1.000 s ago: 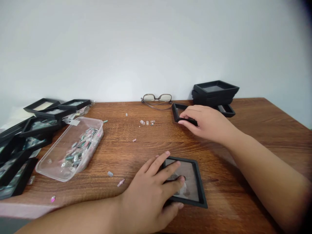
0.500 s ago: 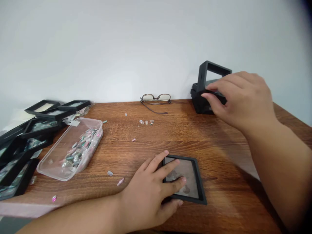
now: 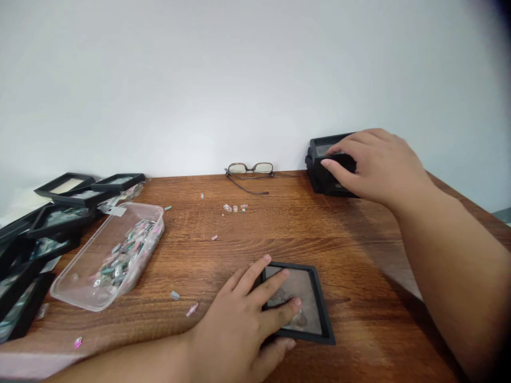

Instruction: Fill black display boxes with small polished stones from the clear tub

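Note:
My left hand (image 3: 243,319) lies flat with fingers spread on a black square frame (image 3: 309,303) with a clear film, near the table's front; small stones show under the film. My right hand (image 3: 375,165) reaches to the far right of the table and its fingers curl over the top of a stack of black frames (image 3: 323,178) by the wall, gripping the topmost frame.
A clear plastic tub (image 3: 107,255) of small coloured stones sits at the left, beside several black frames (image 3: 51,213) holding stones. Loose stones (image 3: 235,208) lie scattered on the wooden table (image 3: 359,250). A pair of glasses (image 3: 249,170) rests against the wall.
My right hand left the frame lying mid-table, went to the stack, tipped a frame upright there, and has laid it flat on top. My left hand stayed on the near frame.

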Motion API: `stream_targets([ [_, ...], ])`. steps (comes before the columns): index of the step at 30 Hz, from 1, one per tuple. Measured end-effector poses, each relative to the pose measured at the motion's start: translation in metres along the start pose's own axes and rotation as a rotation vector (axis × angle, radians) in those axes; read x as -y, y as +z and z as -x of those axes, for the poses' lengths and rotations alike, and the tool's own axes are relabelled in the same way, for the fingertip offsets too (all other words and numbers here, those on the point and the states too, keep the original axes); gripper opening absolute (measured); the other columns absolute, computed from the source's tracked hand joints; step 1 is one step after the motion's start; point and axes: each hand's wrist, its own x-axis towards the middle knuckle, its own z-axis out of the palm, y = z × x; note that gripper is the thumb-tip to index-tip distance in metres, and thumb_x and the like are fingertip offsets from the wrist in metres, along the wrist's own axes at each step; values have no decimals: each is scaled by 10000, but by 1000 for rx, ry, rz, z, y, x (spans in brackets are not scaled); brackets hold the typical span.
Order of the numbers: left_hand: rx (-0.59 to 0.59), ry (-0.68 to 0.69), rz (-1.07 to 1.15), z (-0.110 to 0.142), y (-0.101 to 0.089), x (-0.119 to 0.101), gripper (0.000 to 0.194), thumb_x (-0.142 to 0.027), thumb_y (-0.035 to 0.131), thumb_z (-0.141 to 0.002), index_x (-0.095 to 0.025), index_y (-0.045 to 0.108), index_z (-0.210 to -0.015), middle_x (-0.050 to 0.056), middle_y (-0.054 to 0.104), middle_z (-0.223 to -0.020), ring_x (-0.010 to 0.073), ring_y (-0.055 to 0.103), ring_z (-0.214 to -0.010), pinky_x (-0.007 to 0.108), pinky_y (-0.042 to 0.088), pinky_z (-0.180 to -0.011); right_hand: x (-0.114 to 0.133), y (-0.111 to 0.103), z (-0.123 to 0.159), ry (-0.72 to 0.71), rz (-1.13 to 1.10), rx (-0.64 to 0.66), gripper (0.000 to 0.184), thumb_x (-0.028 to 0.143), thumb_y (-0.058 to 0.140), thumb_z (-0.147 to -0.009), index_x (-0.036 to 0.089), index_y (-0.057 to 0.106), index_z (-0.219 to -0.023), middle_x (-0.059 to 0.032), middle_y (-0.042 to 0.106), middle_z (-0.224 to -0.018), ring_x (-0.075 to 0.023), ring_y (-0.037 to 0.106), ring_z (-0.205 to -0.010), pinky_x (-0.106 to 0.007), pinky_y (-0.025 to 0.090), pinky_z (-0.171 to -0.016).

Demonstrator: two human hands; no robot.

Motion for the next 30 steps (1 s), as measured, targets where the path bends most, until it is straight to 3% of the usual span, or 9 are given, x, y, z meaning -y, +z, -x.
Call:
stream_targets([
  [4, -3, 0, -5, 1, 0, 0, 500, -503, 488, -1065, -310, 579, -1517, 40, 451, -1704, 436, 340, -1623, 698, 550, -1142, 0, 0, 6, 14, -12, -29, 649, 652, 323, -1020, 165, 702, -1221, -131, 650, -1243, -324, 537, -1282, -471, 418, -1063],
  [12, 6, -14, -9, 1, 0, 1, 512, -519, 493, -1060, -324, 571, -1527, 32, 446, -1708, 427, 307, -1640, 689, 531, -1171, 4, 6, 7, -57, -44, -64, 577, 669, 413, -1005, 215, 728, -1169, -90, 662, -1238, -326, 555, -1268, -486, 423, -1038],
  [19, -11, 6, -35, 3, 2, 1, 509, -512, 465, -1075, -326, 542, -1543, 29, 435, -1715, 407, 292, -1650, 651, 533, -1184, 21, 16, 10, -199, -85, -90, 300, 369, 484, -1011, 226, 746, -1026, -50, 692, -1196, -272, 583, -1209, -441, 423, -1013],
  [26, -31, 20, -40, 2, 1, 1, 497, -490, 493, -1068, -308, 565, -1525, 43, 457, -1700, 409, 309, -1642, 627, 528, -1191, 50, 26, 16, -287, -130, -3, 253, 354, 528, -1014, 238, 753, -1019, -33, 719, -1105, -262, 591, -1199, -444, 422, -1037],
  [30, -42, 21, -41, 1, 1, 1, 494, -510, 477, -1072, -311, 574, -1513, 41, 471, -1691, 406, 339, -1630, 619, 538, -1179, 57, 30, 18, -295, -153, 72, 279, 493, 664, -973, 232, 760, -1002, -39, 719, -1078, -261, 610, -1104, -416, 430, -954],
])
